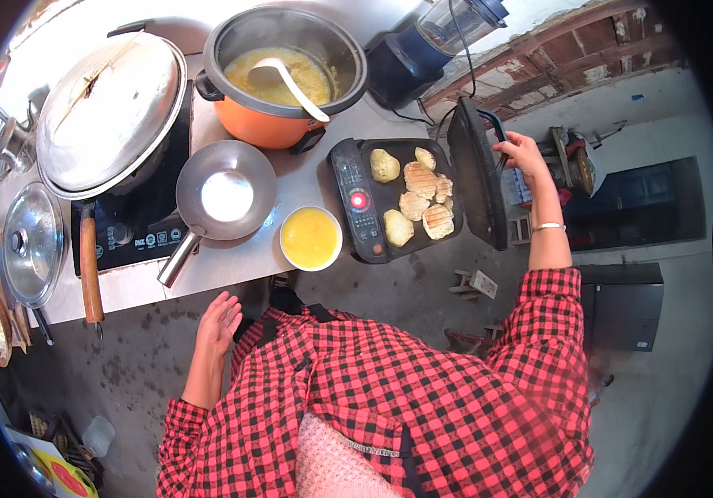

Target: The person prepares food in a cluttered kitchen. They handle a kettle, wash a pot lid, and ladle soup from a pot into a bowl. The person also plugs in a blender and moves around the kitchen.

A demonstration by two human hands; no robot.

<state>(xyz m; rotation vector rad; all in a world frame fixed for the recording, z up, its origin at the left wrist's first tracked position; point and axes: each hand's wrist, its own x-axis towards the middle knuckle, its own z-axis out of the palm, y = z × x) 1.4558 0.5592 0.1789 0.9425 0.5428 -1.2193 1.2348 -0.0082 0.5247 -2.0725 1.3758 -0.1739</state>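
My right hand (521, 155) grips the handle of the raised lid (478, 174) of an electric contact grill. On the grill's lower plate (397, 187) lie several pieces of food; some are pale and rounded, others flat with browned grill lines (437, 221). A red light glows on its control panel (356, 199). My left hand (218, 317) holds nothing, its fingers slightly apart, in front of the counter edge below a small metal wok (188, 187). Beside the grill stands a white bowl of yellow liquid (311, 238).
An orange pot (257, 121) holds yellow porridge-like food and a white ladle (294, 90). A large lidded wok (114, 112) sits on a black induction cooker (135, 239), its wooden handle (90, 261) jutting past the counter edge. A glass lid (33, 249) lies left; a blender (419, 53) stands behind.
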